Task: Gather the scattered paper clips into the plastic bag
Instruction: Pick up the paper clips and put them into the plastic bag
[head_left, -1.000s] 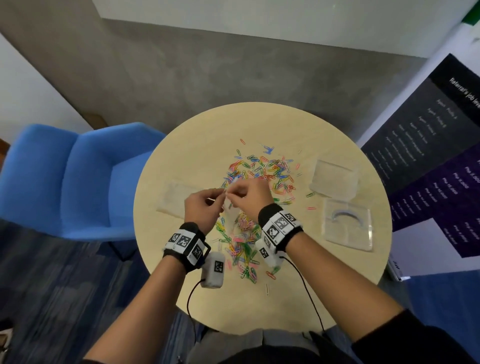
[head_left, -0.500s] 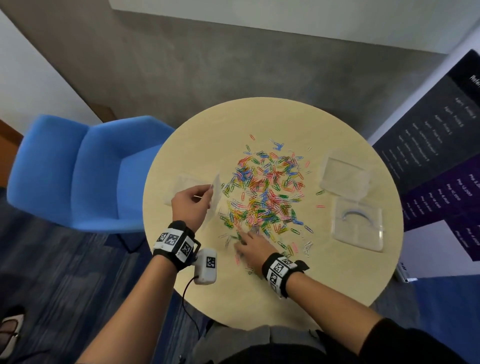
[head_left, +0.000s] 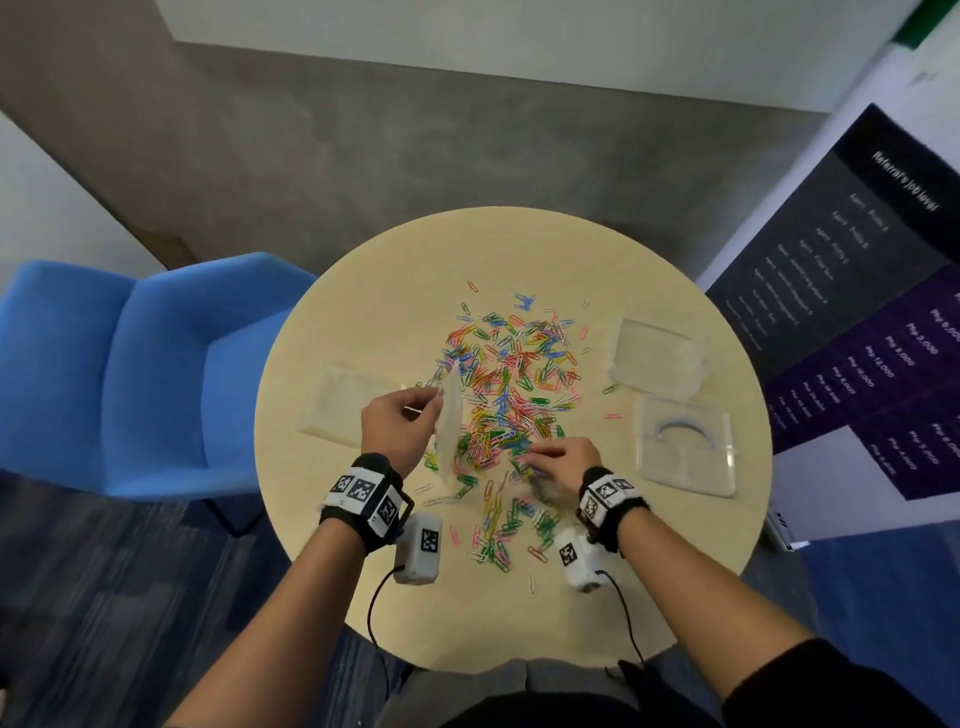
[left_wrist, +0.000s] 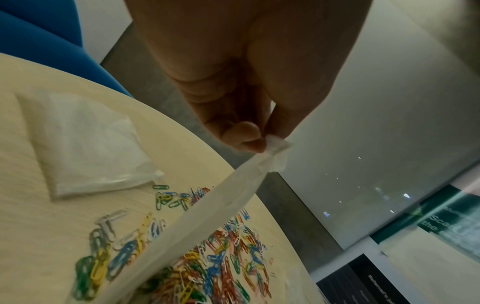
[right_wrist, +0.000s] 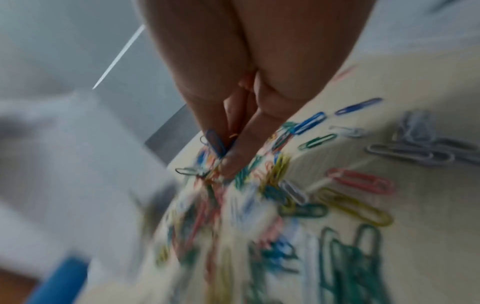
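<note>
Coloured paper clips (head_left: 511, 384) lie scattered over the middle of a round beige table (head_left: 363, 312). My left hand (head_left: 400, 426) pinches the top edge of a clear plastic bag (head_left: 451, 421), which hangs upright at the left of the heap. In the left wrist view the thumb and fingers of that hand (left_wrist: 262, 142) pinch the bag (left_wrist: 207, 222) above the clips (left_wrist: 223, 267). My right hand (head_left: 558, 460) is down on the near part of the heap. In the blurred right wrist view its fingertips (right_wrist: 233, 164) pinch a bunch of clips (right_wrist: 215, 144).
Another flat clear bag (head_left: 337, 400) lies on the table left of my left hand. Two clear plastic pieces (head_left: 657, 358) (head_left: 685, 452) lie at the right. A blue chair (head_left: 130, 374) stands to the left, a dark poster (head_left: 857, 312) to the right.
A second ago both hands were together at the bag. The right hand then dropped to the near clips and has since shifted right and further in, closing on some; the left still holds the bag.
</note>
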